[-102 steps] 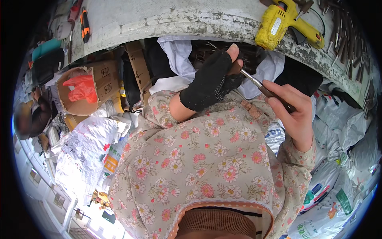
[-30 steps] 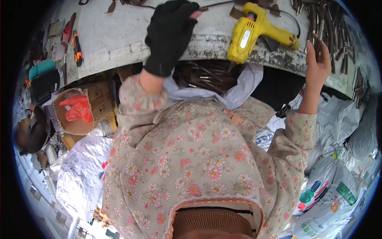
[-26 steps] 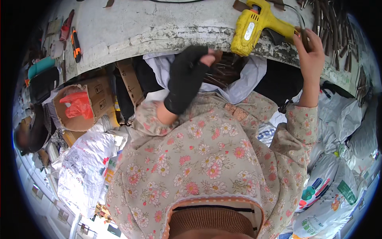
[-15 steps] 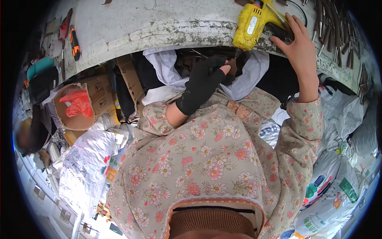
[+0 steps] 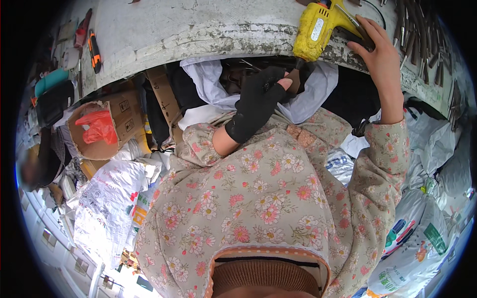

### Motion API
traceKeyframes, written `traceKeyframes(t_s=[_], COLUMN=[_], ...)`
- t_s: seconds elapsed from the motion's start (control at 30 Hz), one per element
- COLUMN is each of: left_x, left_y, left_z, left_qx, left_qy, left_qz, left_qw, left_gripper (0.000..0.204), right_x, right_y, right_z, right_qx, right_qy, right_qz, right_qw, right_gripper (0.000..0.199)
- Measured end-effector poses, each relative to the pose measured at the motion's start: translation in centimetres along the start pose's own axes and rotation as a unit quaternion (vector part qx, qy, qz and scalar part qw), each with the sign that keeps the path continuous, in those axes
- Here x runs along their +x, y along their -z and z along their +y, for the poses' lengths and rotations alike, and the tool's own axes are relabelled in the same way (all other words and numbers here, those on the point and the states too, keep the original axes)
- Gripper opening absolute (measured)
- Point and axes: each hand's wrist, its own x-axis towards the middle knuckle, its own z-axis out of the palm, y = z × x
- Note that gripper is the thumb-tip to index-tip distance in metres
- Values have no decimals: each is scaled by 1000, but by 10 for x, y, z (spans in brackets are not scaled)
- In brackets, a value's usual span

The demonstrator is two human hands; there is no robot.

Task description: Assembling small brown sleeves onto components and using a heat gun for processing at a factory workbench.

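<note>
A yellow glue gun (image 5: 312, 37) lies at the front edge of the worktop, its dark nozzle pointing down toward me. My right hand (image 5: 381, 54) is closed about the gun's handle and dark trigger, thumb below and fingers above. A thin metal rod (image 5: 349, 18) runs along that handle; its dark end meets my fingers. Just under the nozzle, my left hand (image 5: 261, 97), in a black fingerless glove, pinches a flat brown piece (image 5: 295, 82). Most of that piece's lower end is hidden by the hand. Below them a white bag (image 5: 318, 92) gapes, with dark items inside.
Several brown-handled metal tools (image 5: 422, 37) are heaped on the worktop (image 5: 198, 30) at the right. An orange-black utility knife (image 5: 93, 52) lies at its left. A cardboard box (image 5: 124, 116) with a red plastic bag stands lower left. Stuffed plastic sacks (image 5: 412, 248) sit at my right.
My left hand and the brown piece have shifted slightly right. My right hand has also moved a little right and stays at the glue gun's handle.
</note>
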Motion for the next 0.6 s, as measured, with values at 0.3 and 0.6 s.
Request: traceKeyframes(t_s=[0.3, 0.6], left_x=[-1, 2], left_y=[5, 12], left_z=[12, 27], left_qx=[-11, -417], left_qy=[-16, 266], left_qz=[23, -3], left_qw=[1000, 869], left_gripper=[18, 22], right_x=[-30, -92], right_y=[-9, 37], right_z=[-17, -82], right_qx=[97, 386], right_qy=[39, -57], right_qz=[41, -256], right_qw=[994, 884], right_gripper=[49, 37])
